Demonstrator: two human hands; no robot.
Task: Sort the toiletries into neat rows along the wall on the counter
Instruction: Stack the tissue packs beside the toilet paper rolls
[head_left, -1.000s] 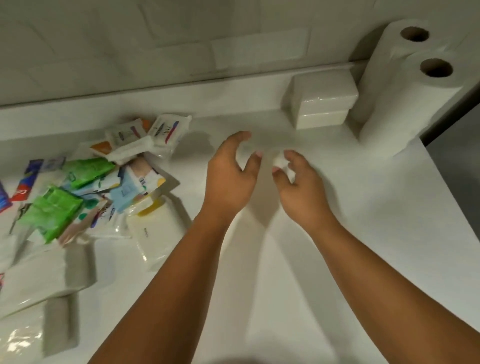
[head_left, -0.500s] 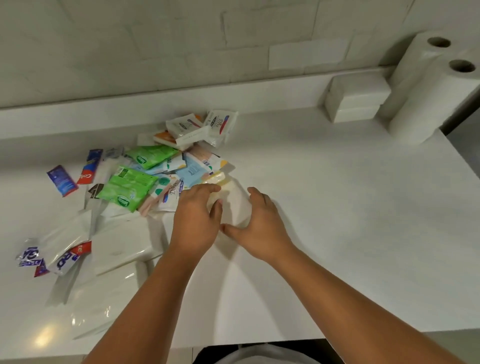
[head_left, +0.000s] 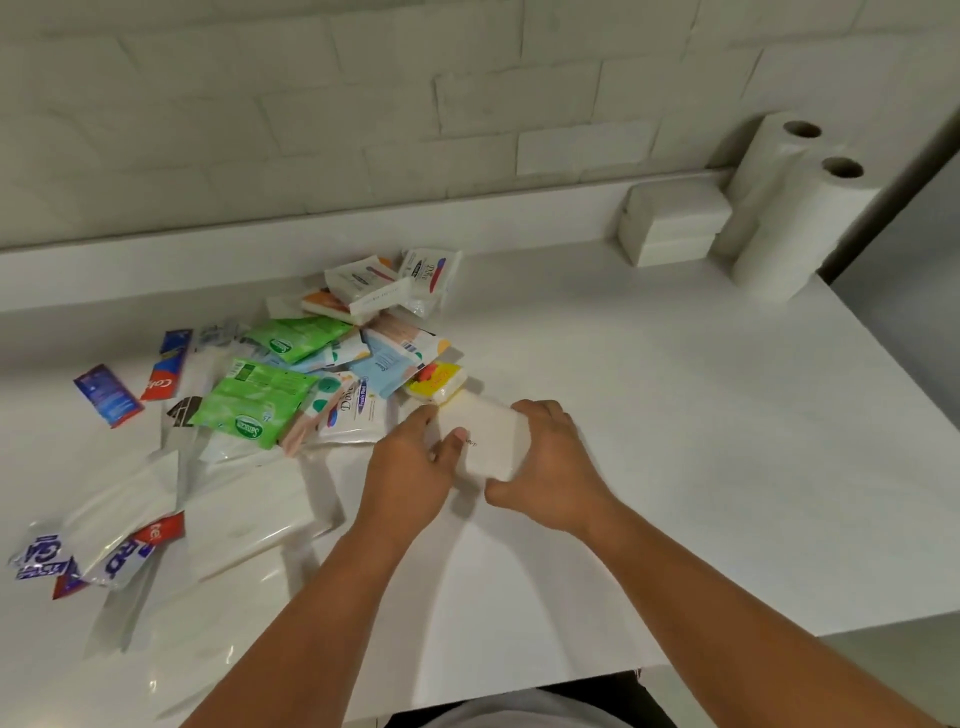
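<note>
**Both your hands on one white pack, at the near edge of the pile**

Nearest to you, your two bare forearms reach forward over the white bench (head_left: 701, 467). Your left hand (head_left: 410, 467) and your right hand (head_left: 550, 462) meet on one white pack (head_left: 493, 441). The fingers (head_left: 540, 413) of the right hand are curled over its right edge, and the thumb closes at the near corner. The left hand grips the left side, with the thumb pressed on the top face. So both hands are clamped on this pack. I cannot tell whether it lies on the bench or is a little lifted.

To your left, close to the front, lie a flat white packet (head_left: 249, 519) and some clear bags (head_left: 104, 551) with blue and red print.

Just behind the white pack is a yellow pack (head_left: 436, 383), the nearest piece of the loose pile. Farther left in this pile are a big green pack (head_left: 249, 402), a light blue pack (head_left: 382, 371) and a second green pack (head_left: 296, 338). A blue sachet (head_left: 106, 395) lies apart at the left side, near a red and blue tube (head_left: 166, 364). At the far end of the pile, near the wall (head_left: 363, 104), are white printed packs (head_left: 428, 270).

Far right, a stack of white packs (head_left: 675, 223) stands against the wall. Two paper rolls (head_left: 779, 208) stand upright just beside it.
</note>
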